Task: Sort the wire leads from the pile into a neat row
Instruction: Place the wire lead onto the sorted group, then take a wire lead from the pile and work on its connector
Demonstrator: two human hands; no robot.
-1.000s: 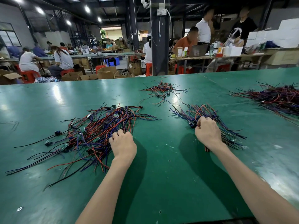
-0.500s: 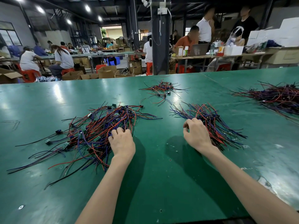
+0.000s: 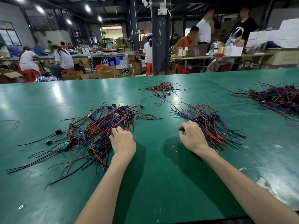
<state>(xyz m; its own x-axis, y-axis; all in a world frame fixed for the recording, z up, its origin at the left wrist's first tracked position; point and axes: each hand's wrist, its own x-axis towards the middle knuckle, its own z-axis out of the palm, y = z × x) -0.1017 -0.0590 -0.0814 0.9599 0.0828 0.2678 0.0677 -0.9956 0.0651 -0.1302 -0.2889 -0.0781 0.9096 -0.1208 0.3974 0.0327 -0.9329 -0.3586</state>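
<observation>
**Hands at the pile and the row**

From my remote seat I see both bare forearms reaching forward over the green tabletop (image 3: 153,183). My left hand (image 3: 123,141) sits on the near right edge of the pile (image 3: 97,130), a loose tangle of red, blue and black leads with small black plugs and a few green boards mixed in. Its fingers (image 3: 115,130) are curled down into the wires. The knuckles hide the tips, so I cannot tell whether they pinch a lead or only rest on the tangle.

My right hand (image 3: 192,136) is at the near left edge of the row (image 3: 212,125). There the leads lie roughly side by side, black plugs gathered in a band across the middle and loose ends fanning out toward me and away. This hand is loosely curled. Thumb and forefinger bend toward each other with a gap between them, and I see nothing held in that gap. The back of the hand covers part of the row's near ends.

Pile and row lie apart, with a bare strip of tabletop between them and between my two hands.

Farther back, a small heap (image 3: 161,89) of mostly red leads lies spread thin. A dense dark heap (image 3: 278,97) runs off the right edge.
</observation>
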